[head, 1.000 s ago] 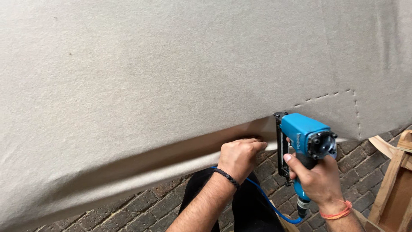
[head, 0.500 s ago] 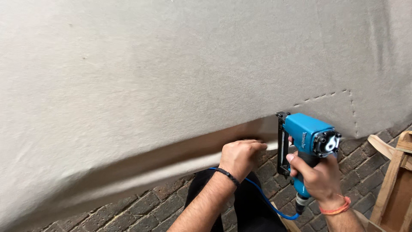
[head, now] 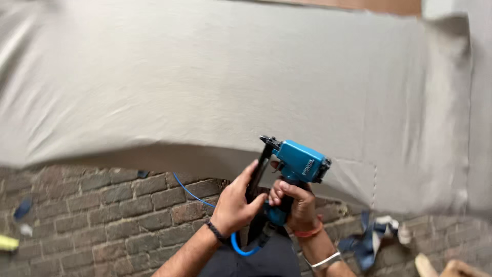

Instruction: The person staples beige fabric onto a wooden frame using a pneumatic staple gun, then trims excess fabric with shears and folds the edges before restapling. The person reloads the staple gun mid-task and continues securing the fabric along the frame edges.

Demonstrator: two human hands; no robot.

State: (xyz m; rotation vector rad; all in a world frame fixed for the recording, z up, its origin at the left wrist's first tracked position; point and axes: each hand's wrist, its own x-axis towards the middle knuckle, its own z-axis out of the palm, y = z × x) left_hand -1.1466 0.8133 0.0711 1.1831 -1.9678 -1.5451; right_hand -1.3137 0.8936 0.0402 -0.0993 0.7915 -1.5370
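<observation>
A blue pneumatic staple gun (head: 300,163) with a black magazine is held in front of a large stretched sheet of beige fabric (head: 230,87). My right hand (head: 293,205) grips the gun's handle from below. My left hand (head: 237,201) is on the black magazine at the gun's left side, fingers wrapped around it. A blue air hose (head: 197,197) runs from the gun's base and loops under my left wrist. The gun's nose sits near the fabric's lower edge.
Below the fabric lies a brick-paved floor (head: 92,215). Blue and white cloth scraps (head: 376,238) lie at the lower right, next to pale wood pieces (head: 451,266). A yellow object (head: 7,242) and a small blue scrap (head: 23,208) lie at the far left.
My left hand has let go of the fabric's edge and moved onto the gun's magazine. The gun has pulled back from the fabric and tilted. The view has swung leftward and lower.
</observation>
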